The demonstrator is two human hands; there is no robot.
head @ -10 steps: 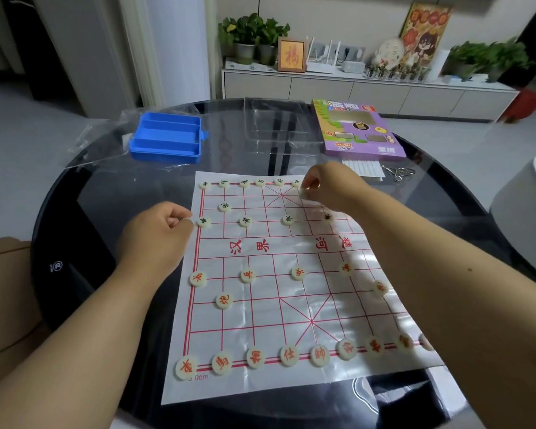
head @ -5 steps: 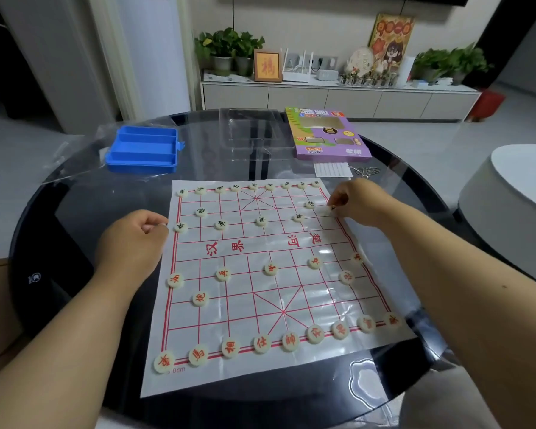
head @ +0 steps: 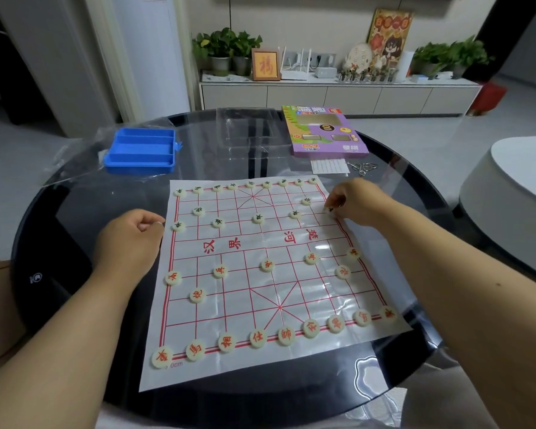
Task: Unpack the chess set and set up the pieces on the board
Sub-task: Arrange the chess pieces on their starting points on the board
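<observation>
2 hands: right hand [head: 351, 201] pinching black-marked piece [head: 330, 209], left hand [head: 130, 239] fisted.

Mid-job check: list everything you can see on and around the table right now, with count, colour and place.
board: one, white sheet with red grid, table centre.
red-marked pieces: sixteen, cream, near half.
black-marked pieces: about sixteen, cream, far half; one under the right fingers.
tray: one, blue, far left.
box: one, purple, far right.
table: one, round, dark glass.
plants: several, green, sideboard.
left hand: curled at the board's left edge.
right hand: pinching a piece at the right edge.
</observation>
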